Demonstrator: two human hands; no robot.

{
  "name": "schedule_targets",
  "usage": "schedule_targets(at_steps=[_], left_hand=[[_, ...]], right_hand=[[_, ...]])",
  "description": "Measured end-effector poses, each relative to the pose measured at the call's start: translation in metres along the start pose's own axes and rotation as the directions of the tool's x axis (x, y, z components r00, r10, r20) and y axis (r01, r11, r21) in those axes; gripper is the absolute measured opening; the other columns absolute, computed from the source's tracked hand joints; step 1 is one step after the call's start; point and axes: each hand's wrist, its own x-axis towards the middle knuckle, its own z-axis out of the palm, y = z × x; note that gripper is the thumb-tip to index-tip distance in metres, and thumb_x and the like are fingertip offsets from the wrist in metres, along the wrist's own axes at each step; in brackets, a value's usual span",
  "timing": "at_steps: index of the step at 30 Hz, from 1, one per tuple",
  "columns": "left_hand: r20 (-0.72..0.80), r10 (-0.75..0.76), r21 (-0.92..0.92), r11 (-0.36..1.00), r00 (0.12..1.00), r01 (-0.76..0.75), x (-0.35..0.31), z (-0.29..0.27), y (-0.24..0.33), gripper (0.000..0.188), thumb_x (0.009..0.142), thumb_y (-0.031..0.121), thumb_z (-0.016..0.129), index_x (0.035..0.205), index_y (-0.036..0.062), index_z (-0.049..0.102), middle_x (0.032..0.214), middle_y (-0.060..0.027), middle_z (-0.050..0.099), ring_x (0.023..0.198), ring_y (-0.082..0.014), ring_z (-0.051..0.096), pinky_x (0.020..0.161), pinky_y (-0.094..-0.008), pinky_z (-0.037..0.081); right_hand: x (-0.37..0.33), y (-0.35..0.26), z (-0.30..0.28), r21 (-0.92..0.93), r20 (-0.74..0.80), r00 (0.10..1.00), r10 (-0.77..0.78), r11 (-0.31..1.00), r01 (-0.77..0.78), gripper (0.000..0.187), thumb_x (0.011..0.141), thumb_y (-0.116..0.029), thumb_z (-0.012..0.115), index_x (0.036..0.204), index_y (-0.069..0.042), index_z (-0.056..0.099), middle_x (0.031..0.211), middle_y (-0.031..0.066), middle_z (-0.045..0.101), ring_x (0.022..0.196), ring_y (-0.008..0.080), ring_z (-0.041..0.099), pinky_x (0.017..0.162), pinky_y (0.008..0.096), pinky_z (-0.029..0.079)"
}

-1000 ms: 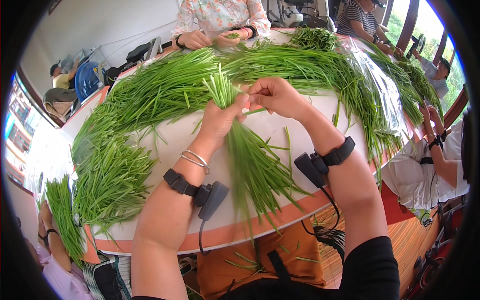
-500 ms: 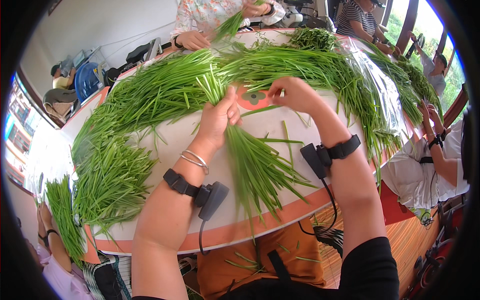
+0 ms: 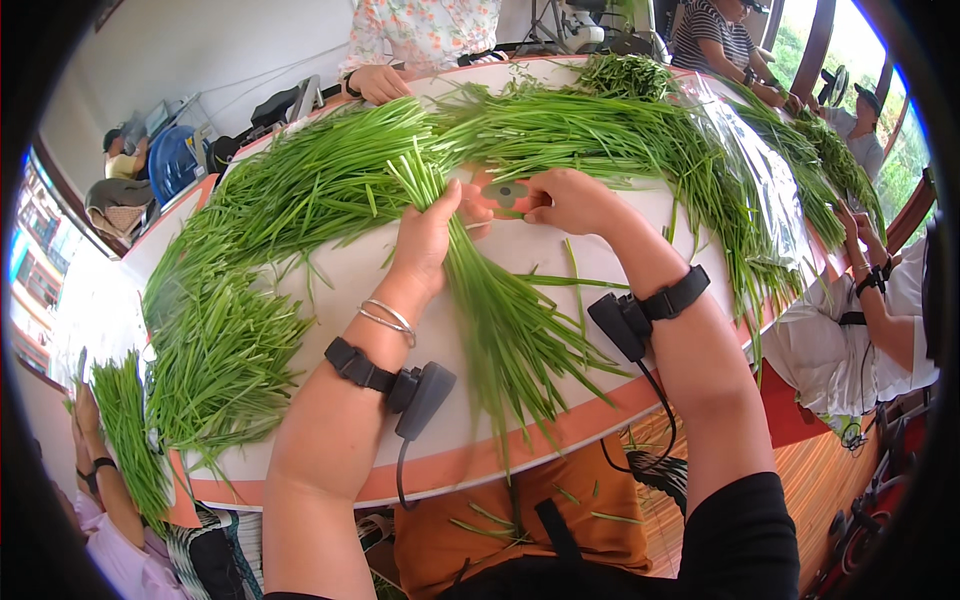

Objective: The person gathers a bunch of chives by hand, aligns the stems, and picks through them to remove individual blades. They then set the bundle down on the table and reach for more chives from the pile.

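Observation:
My left hand is closed around a bunch of garlic chives. The pale cut ends stick up above the thumb, and the green leaves fan down toward the table's near edge. Just right of it, my right hand hovers over the table with its fingers pinched together. What it may hold between the fingertips is too small to make out. A few loose chives lie on the white tabletop beside the bunch. Behind both hands is a flower-shaped print on the table.
Heaps of chives cover the left and back of the table. A clear plastic sheet lies on the right. Across the table a co-worker's hand rests at the edge. Other people work to the left and right.
My right hand has moved left and slightly down, closer to the bunch. My left fingers have loosened a little around the chives. The co-worker opposite no longer shows a raised bunch.

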Motion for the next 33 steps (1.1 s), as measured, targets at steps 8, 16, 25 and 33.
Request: schedule_targets(at_steps=[8, 16, 25, 33], left_hand=[[0.006, 0.006, -0.016, 1.0, 1.0, -0.006, 0.004, -0.002, -0.005, 0.026, 0.091, 0.027, 0.053, 0.093, 0.0022, 0.057, 0.088, -0.0103, 0.062, 0.086, -0.0211, 0.062, 0.076, -0.0343, 0.052], [-0.075, 0.051, 0.056, 0.997, 0.996, -0.047, 0.0, 0.003, -0.003, 0.022, 0.089, 0.024, 0.055, 0.095, 0.0023, 0.057, 0.096, -0.0066, 0.059, 0.094, -0.0159, 0.054, 0.081, -0.033, 0.05], [0.114, 0.036, -0.113, 0.993, 0.993, -0.023, 0.003, -0.004, -0.003, 0.02, 0.092, 0.026, 0.051, 0.09, 0.0062, 0.052, 0.069, 0.001, 0.048, 0.067, -0.0109, 0.049, 0.078, -0.0318, 0.048], [0.085, -0.065, 0.053, 0.997, 0.994, 0.061, -0.003, 0.004, 0.004, 0.022, 0.093, 0.028, 0.048, 0.09, 0.007, 0.05, 0.055, 0.005, 0.034, 0.048, -0.0065, 0.035, 0.049, -0.0244, 0.035]], right_hand=[[-0.002, -0.003, 0.0, 0.103, -0.118, 0.993, -0.001, 0.995, 0.013, 0.018, 0.074, -0.017, 0.067, 0.08, -0.001, 0.06, 0.073, 0.0128, 0.061, 0.069, 0.0276, 0.059, 0.063, 0.0361, 0.045], [0.0, -0.006, 0.001, 0.113, -0.131, 0.989, 0.063, 0.992, -0.048, 0.018, 0.077, -0.015, 0.065, 0.083, 0.001, 0.058, 0.072, 0.0115, 0.062, 0.067, 0.0226, 0.059, 0.061, 0.0335, 0.045], [0.001, -0.009, 0.004, 0.217, -0.109, 0.986, -0.126, 0.965, 0.147, 0.015, 0.077, -0.005, 0.06, 0.092, -0.001, 0.058, 0.076, 0.0079, 0.064, 0.072, 0.021, 0.061, 0.064, 0.0308, 0.047], [0.004, 0.021, 0.004, -0.082, -0.344, 0.935, -0.086, 0.995, 0.062, 0.042, 0.075, -0.008, 0.059, 0.117, -0.01, 0.056, 0.117, 0.011, 0.054, 0.098, 0.0298, 0.056, 0.081, 0.0357, 0.047]])
